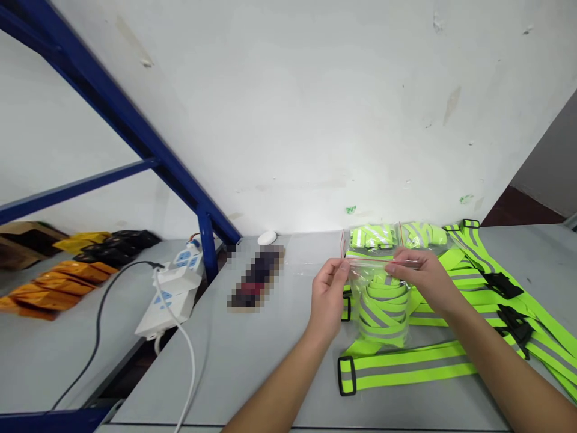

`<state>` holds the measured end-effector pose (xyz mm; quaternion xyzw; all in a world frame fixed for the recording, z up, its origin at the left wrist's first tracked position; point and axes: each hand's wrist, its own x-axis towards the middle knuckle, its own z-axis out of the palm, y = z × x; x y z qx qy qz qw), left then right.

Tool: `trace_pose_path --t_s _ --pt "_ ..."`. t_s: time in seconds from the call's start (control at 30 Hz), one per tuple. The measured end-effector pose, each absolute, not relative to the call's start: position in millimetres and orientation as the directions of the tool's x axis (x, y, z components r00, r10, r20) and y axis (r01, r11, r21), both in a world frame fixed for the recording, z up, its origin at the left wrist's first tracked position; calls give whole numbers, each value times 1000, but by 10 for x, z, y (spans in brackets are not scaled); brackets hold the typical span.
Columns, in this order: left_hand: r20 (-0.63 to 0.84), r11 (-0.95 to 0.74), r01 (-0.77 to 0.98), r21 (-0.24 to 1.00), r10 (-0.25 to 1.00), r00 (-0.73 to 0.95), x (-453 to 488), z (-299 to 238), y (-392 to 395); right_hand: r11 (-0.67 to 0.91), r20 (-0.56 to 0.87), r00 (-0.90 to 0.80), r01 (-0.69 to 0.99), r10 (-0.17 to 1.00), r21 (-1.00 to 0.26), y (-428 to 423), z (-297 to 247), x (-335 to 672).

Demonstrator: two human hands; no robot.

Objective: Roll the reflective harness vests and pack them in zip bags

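Observation:
A clear zip bag (382, 310) stuffed with a folded neon-yellow reflective strap hangs upright above the grey table (252, 361). My left hand (328, 296) pinches the bag's top edge at its left end. My right hand (424, 273) pinches the same red-lined top edge at its right end. Both hands are closed on the bag. Behind it lie two filled bags (392, 237) of the same straps near the wall.
Loose neon-yellow reflective straps (478, 300) with black buckles spread across the table's right side, one strap (406, 368) lying in front. A blurred dark object (256, 278) and a white oval thing (267, 238) sit mid-table. White power strips (174, 287) with cables, a blue frame post (207, 249) and orange and black packets (67, 270) are at left.

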<state>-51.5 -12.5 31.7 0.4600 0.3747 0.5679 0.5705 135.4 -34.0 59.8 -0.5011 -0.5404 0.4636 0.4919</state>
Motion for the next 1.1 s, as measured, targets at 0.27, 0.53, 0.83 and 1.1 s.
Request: trace_pose_path --t_s 0.27,0.53,0.83,1.1 --pt "253 -261 -102 960 963 -89 -493 415 -250 105 103 -44 49 994 -993 -340 587 1284" --pt "168 -158 -211 965 985 34 -507 392 -220 136 136 -40 17 990 -991 -380 600 1237" --pt "218 -196 -231 953 973 76 -548 451 -245 152 153 -13 -33 988 -988 -418 617 1173" --pt "273 -249 -178 952 954 126 -556 487 -219 187 187 -4 2 982 -982 -447 613 1123"
